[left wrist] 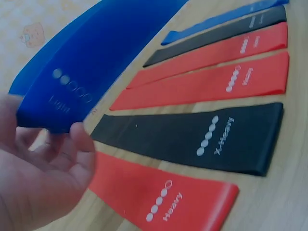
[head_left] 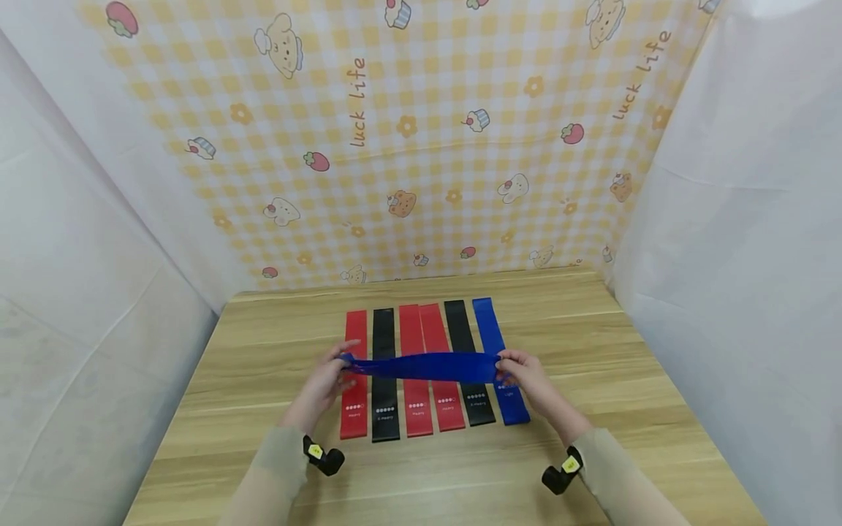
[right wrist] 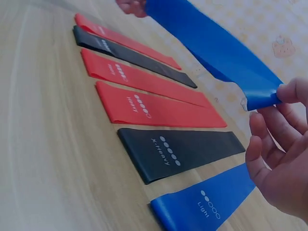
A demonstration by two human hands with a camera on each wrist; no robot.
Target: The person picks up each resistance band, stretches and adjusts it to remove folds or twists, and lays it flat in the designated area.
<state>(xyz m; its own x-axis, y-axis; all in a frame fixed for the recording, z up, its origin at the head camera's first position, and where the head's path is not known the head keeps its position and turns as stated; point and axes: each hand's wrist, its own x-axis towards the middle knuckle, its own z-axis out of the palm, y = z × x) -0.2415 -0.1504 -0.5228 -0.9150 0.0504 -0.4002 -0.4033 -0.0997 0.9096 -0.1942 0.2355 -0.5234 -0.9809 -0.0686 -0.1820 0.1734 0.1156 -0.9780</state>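
A blue resistance band [head_left: 427, 367] marked "Light" is stretched sideways above a row of bands. My left hand [head_left: 329, 374] pinches its left end; in the left wrist view the thumb and fingers [left wrist: 83, 144] hold its lower edge. At the other end my right hand [head_left: 522, 369] pinches the band between thumb and fingers [right wrist: 291, 91]. Beneath it on the table lie, from the left, a red band [head_left: 353, 416], a black band [head_left: 384, 424], two red bands [head_left: 418, 420] partly overlapping at the top, another black band [head_left: 479, 409] and a second blue band [head_left: 516, 409].
The wooden table [head_left: 263, 409] backs onto a yellow checked cloth [head_left: 421, 168] with cartoon prints. White sheets hang at the left [head_left: 79, 292] and right [head_left: 743, 256]. Each wrist wears a black camera, the left one [head_left: 325, 459] and the right one [head_left: 562, 473].
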